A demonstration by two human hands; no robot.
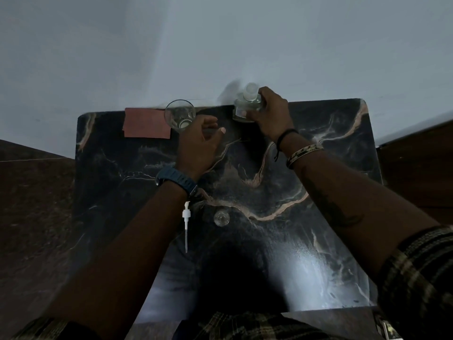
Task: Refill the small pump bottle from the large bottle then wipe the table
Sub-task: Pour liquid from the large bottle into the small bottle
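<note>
Large bottle (247, 104) is gripped by right hand (272, 114) fingers at worktop (318, 192) back; left hand (198, 141) fingers loosely curled, nothing held. Label text can't be read.

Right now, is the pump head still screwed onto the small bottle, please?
No, the pump head lies on the table beside the open small bottle.

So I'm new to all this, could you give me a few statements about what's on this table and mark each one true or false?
1. The right hand grips the large bottle. True.
2. The pump head is screwed onto a bottle. False: it lies loose on the table.
3. A reddish cloth lies at the far left of the table. True.
4. The left hand holds the cloth. False: it holds nothing, hovering by the clear glass.
5. The large bottle lies on its side. False: it is upright.
</note>
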